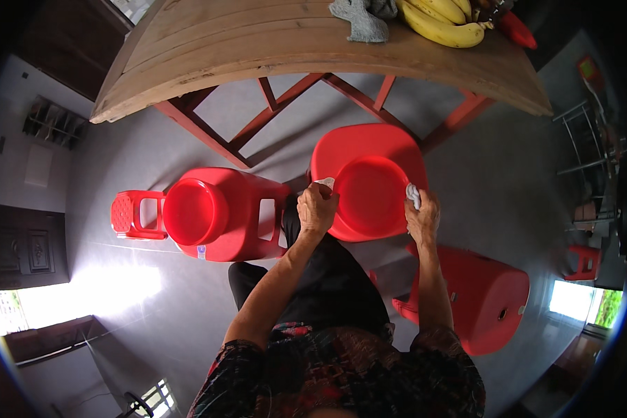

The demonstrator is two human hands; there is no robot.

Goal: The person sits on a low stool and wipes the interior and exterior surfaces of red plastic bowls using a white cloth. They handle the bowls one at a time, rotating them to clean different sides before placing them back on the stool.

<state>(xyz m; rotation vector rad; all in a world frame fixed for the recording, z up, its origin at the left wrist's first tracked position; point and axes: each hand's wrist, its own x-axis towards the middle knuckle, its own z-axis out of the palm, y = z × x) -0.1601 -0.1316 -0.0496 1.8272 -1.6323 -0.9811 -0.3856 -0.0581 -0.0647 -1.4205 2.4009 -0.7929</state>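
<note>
A round red plastic basin [370, 198] rests on a red plastic stool [369, 139] before my knees. My left hand [318, 209] is closed at the basin's left rim, and a small pale piece [325, 182], perhaps cloth, sticks out past its fingers. On the opposite side, my right hand [423, 214] grips a bunched white cloth [413, 195] against or just beside the right rim. Inside the basin I see only red plastic. To the left, a second red basin [195, 211] sits on another red stool [240, 209].
A wooden table [258, 45] with red legs stands ahead, bearing bananas [446, 24] and a grey cloth [361, 21]. A small red step stool [129, 212] is at far left. At right, a red stool [477, 299] lies on its side. A metal rack [582, 136] stands beyond.
</note>
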